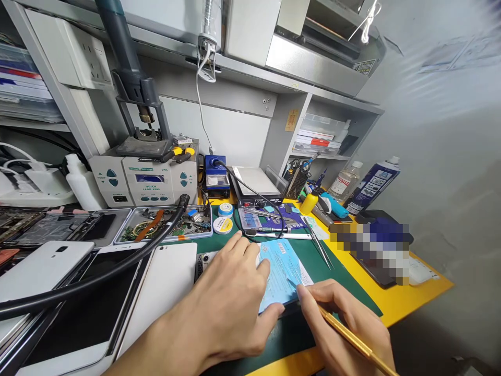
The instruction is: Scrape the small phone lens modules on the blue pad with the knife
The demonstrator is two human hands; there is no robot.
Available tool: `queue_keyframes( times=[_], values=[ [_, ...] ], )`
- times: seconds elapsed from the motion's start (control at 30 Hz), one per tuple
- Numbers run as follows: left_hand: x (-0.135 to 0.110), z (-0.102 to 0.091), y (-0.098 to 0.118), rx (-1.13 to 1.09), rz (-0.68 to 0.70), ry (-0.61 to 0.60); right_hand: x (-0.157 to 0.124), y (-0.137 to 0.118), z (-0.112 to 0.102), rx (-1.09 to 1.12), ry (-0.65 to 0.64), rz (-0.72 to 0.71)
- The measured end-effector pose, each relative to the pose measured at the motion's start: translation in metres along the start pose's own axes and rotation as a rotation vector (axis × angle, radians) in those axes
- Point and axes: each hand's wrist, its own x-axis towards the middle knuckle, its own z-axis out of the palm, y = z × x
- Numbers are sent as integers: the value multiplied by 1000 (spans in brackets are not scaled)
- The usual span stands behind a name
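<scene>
A light-blue printed sheet (279, 263) lies on the green mat, with a dark edge under its near side. My left hand (230, 287) is on its left part, fingers over the far side and thumb at the near edge, holding it down. Between thumb and fingers of my right hand (344, 318) is a slim gold-handled craft knife (346, 334). Its thin flat tip is at the sheet's right part; whether it touches cannot be made out. A phone (201, 262) with a camera block shows partly from under my left hand.
White-backed phones (164, 287) and a thick black hose (117, 271) are on the left. Behind stand a hot-air station (151, 180), a parts tray (183, 230) and a small heating plate (256, 183). Tweezers (319, 243) lie to the right, near a spray can (373, 183).
</scene>
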Motion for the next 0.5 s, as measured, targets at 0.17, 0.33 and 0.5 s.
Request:
queue_keyframes(
  times=[0.17,0.33,0.5],
  values=[
    [-2,-1,1,-5,-5,-8,-7,-6,4,-3,45,51],
    [-3,-2,2,-6,-3,-2,-10,-2,2,33,32,35],
    [-3,-2,2,-2,0,-2,-18,-4,2,90,42,137]
  ],
)
